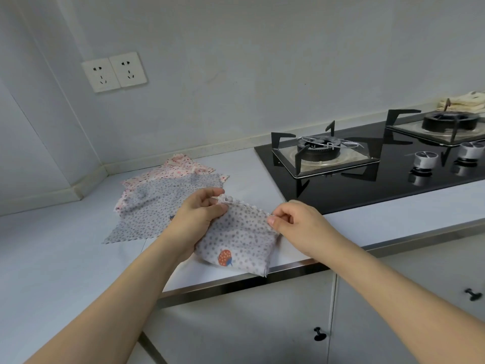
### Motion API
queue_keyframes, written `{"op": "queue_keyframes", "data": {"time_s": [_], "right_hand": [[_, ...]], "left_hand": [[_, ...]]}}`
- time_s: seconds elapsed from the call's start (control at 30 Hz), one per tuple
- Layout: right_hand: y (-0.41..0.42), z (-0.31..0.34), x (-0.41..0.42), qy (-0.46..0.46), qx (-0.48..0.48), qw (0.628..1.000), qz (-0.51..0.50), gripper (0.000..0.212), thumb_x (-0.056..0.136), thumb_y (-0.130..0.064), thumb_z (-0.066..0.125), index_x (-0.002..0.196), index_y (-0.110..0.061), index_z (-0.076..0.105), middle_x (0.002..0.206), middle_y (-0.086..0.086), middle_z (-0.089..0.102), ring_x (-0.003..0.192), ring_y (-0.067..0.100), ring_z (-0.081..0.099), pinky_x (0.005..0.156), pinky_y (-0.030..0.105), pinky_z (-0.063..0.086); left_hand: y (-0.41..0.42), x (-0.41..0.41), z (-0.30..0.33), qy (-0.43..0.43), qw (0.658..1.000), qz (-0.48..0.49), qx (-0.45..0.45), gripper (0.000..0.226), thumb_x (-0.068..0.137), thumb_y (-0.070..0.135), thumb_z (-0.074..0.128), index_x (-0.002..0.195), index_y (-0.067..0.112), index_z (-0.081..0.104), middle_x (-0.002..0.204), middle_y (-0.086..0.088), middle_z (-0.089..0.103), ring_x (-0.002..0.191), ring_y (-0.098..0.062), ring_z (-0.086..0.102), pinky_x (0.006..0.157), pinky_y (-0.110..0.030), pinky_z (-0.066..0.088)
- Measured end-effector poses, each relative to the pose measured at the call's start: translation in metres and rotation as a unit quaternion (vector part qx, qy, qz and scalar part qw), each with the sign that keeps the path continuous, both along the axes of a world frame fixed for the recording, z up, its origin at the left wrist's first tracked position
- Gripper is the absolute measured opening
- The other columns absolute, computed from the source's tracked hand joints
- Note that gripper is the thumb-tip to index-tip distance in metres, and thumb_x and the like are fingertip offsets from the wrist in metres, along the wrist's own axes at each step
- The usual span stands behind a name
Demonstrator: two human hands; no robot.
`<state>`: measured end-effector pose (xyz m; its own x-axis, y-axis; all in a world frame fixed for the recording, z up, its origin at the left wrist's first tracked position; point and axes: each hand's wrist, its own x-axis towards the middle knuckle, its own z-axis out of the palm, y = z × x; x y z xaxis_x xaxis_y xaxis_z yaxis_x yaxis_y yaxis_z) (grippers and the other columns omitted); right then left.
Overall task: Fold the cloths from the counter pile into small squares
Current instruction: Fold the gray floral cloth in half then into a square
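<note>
Grey dotted cloth (237, 239) between both hands.

Home kitchen: gas hob (380, 164), counter (65, 258), cupboards (249, 324) below.

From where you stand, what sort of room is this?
Most likely a home kitchen: a black glass gas hob with two burners is set into a pale countertop, white cupboard doors with black knobs sit below, and twin white wall sockets above.
</note>
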<state>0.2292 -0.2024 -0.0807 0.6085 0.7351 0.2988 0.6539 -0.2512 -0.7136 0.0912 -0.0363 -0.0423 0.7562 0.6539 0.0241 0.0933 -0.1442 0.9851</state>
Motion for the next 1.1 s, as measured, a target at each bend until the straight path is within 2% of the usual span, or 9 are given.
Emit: {"op": "queue_keyframes", "data": {"time_s": [0.13,0.27,0.37,0.5,0.63,0.73,0.87,0.97,1.1], "right_hand": [[-0.002,0.009,0.001,0.118,0.07,0.99,0.032,0.013,0.095,-0.026,0.055,0.09,-0.018,0.064,0.092,-0.003,0.061,0.082,0.009,0.056,0.077,0.025,0.045],[-0.01,0.049,-0.003,0.209,0.228,0.948,0.08,0.011,0.094,-0.026,0.056,0.098,-0.02,0.064,0.093,-0.004,0.066,0.084,0.007,0.06,0.077,0.025,0.05],[-0.006,0.067,-0.007,0.14,0.195,0.966,0.096,0.018,0.091,-0.036,0.057,0.105,-0.026,0.062,0.105,-0.01,0.067,0.096,0.003,0.063,0.084,0.021,0.051],[0.006,0.046,-0.008,0.069,0.099,0.992,0.046,0.019,0.096,-0.032,0.052,0.104,-0.017,0.062,0.096,0.0,0.065,0.086,0.009,0.06,0.077,0.03,0.047],[0.013,0.025,-0.014,0.193,0.143,0.97,0.031,0.01,0.098,-0.021,0.052,0.102,-0.026,0.059,0.098,-0.012,0.065,0.089,-0.001,0.06,0.074,0.015,0.045],[0.023,0.02,-0.015,0.296,0.185,0.937,0.035,0.012,0.098,-0.019,0.051,0.103,-0.026,0.06,0.103,-0.006,0.068,0.097,0.01,0.064,0.084,0.027,0.051],[0.036,0.031,-0.012,0.286,0.193,0.939,-0.014,0.034,0.093,-0.04,0.037,0.105,-0.015,0.056,0.105,0.003,0.062,0.1,0.019,0.058,0.095,0.047,0.045],[0.048,0.039,-0.01,0.269,0.196,0.943,-0.004,0.047,0.09,-0.056,0.03,0.105,-0.018,0.053,0.108,0.002,0.059,0.104,0.016,0.055,0.096,0.039,0.042],[0.078,0.051,-0.004,0.211,0.227,0.951,0.019,0.027,0.103,-0.037,0.035,0.092,-0.014,0.047,0.088,-0.004,0.051,0.084,0.01,0.05,0.08,0.03,0.04]], "left_hand": [[-0.005,-0.003,0.007,0.071,0.996,-0.046,0.04,0.026,0.093,0.022,0.062,0.105,-0.001,0.064,0.1,-0.011,0.071,0.094,-0.026,0.066,0.088,-0.041,0.05],[-0.012,-0.001,0.034,-0.137,0.988,-0.075,0.002,0.013,0.098,0.007,0.048,0.094,0.013,0.058,0.088,-0.005,0.061,0.082,-0.017,0.06,0.068,-0.028,0.05],[-0.019,-0.001,0.043,-0.238,0.968,-0.081,-0.008,0.024,0.099,0.001,0.042,0.089,0.019,0.054,0.08,0.001,0.056,0.072,-0.01,0.055,0.058,-0.022,0.047],[-0.01,-0.002,0.023,-0.163,0.983,-0.067,0.045,0.007,0.085,0.019,0.057,0.092,0.019,0.054,0.081,0.004,0.05,0.076,-0.012,0.045,0.069,-0.027,0.036],[-0.008,-0.002,0.006,-0.044,0.997,-0.059,0.028,0.014,0.095,0.029,0.057,0.086,0.02,0.063,0.079,0.011,0.059,0.079,-0.014,0.05,0.076,-0.03,0.038],[-0.008,-0.002,0.003,-0.037,0.997,-0.056,0.037,0.03,0.091,0.051,0.054,0.094,0.025,0.068,0.096,0.01,0.067,0.096,-0.014,0.058,0.091,-0.035,0.042],[-0.012,0.001,0.005,-0.067,0.993,-0.057,0.081,0.024,0.097,0.036,0.055,0.09,0.013,0.059,0.079,-0.005,0.048,0.074,-0.016,0.046,0.071,-0.025,0.039],[-0.008,0.004,0.007,-0.061,0.995,-0.018,0.08,0.026,0.098,0.033,0.053,0.09,0.01,0.059,0.079,-0.006,0.048,0.074,-0.019,0.045,0.068,-0.03,0.041],[0.008,0.002,0.005,-0.049,0.997,0.019,0.056,0.036,0.093,0.048,0.054,0.085,0.013,0.059,0.076,0.001,0.053,0.071,-0.016,0.052,0.065,-0.032,0.044]]}}
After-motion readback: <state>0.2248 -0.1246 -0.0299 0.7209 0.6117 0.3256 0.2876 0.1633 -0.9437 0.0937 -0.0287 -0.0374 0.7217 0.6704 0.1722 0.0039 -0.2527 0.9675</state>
